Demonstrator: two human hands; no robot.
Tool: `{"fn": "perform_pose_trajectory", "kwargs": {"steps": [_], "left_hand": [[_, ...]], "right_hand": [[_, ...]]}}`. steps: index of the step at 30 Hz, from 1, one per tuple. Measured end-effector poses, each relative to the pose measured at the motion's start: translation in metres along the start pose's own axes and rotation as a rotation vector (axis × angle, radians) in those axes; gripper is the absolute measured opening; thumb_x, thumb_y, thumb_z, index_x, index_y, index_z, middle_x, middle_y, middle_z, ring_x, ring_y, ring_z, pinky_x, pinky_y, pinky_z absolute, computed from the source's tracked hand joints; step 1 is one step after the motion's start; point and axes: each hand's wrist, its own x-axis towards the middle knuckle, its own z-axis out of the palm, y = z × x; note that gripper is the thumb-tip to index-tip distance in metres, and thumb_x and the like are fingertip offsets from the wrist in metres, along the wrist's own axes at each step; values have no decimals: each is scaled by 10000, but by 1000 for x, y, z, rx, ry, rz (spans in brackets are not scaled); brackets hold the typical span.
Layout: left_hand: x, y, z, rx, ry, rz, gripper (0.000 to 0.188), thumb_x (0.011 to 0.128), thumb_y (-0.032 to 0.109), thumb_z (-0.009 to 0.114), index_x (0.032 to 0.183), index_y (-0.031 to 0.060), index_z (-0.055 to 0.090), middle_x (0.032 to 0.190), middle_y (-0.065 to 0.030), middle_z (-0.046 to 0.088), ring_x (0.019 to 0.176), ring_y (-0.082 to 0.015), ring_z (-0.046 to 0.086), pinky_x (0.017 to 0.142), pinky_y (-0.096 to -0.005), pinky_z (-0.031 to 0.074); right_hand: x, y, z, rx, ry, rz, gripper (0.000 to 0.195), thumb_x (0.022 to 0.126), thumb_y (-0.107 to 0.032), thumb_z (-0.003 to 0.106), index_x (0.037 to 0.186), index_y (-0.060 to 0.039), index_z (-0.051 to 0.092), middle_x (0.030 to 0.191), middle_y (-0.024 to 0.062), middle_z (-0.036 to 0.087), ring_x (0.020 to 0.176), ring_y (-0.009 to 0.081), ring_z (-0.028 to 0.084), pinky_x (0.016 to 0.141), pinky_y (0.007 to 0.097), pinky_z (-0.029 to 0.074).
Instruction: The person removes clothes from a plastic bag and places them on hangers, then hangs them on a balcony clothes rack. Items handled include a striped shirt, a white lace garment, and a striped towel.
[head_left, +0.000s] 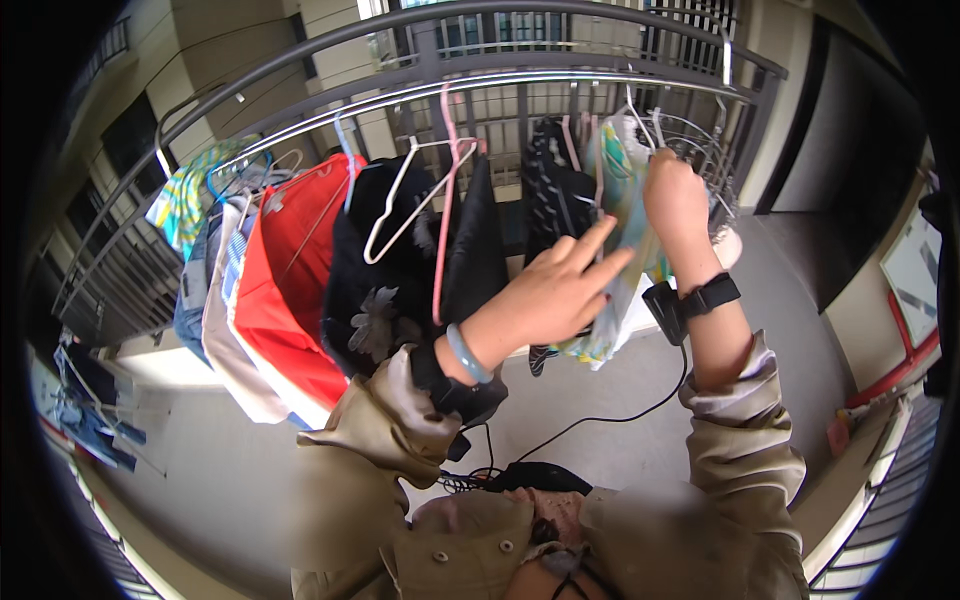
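My right hand (676, 191) is raised near the right end of a metal clothes rail (480, 84), its fingers closed around the neck of a white hanger (657, 124). Beside it hangs a thin green, yellow and pale blue patterned garment (621, 187). My left hand (574, 289), fingers spread, reaches in front of that garment; whether it touches the cloth is unclear. Left of it hang a black garment with white marks (555, 195), a bare pink hanger (444, 247) and a bare white hanger (390, 202).
Farther left hang a black garment with fabric flowers (375, 322), a red garment (289, 247) and several others. A round wire hanging rack (705, 150) is at the right end. A balcony railing (517, 60) runs behind. A black cable (600, 420) trails from my right wrist device.
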Motion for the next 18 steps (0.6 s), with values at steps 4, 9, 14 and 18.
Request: {"fn": "perform_pose_trajectory", "kwargs": {"steps": [4, 9, 14, 18], "left_hand": [[-43, 9, -74, 28, 32, -13, 467, 817, 146, 660, 1269, 82, 562, 1442, -184, 393, 1029, -340, 515, 919, -387, 415], [-112, -55, -183, 450, 384, -203, 345, 784, 45, 631, 1126, 42, 581, 1177, -166, 553, 1077, -325, 544, 878, -389, 443], [-243, -137, -291, 865, 777, -814, 328, 805, 157, 652, 1071, -13, 564, 1048, -243, 577, 972, -408, 564, 858, -458, 463], [-320, -190, -314, 1125, 916, -927, 468, 825, 280, 668, 1168, -6, 527, 1117, -270, 560, 1030, -440, 552, 884, -481, 459]], "right_hand": [[-19, 14, 52, -71, -65, -95, 106, 850, -55, 509, 866, -7, 602, 763, 236, 660, 705, 403, 669, 595, 481, 550], [-56, 33, 12, 57, 110, -125, 544, 869, -128, 643, 1358, 3, 445, 1049, 266, 616, 994, 402, 590, 830, 481, 463], [-80, -2, -34, 321, 128, -259, 385, 859, -81, 653, 1215, 8, 536, 1118, 185, 599, 1039, 349, 555, 926, 419, 419], [-90, -55, -44, 565, -13, -318, 296, 853, -52, 623, 1137, -3, 559, 1096, 133, 600, 996, 266, 558, 867, 359, 421]]}}
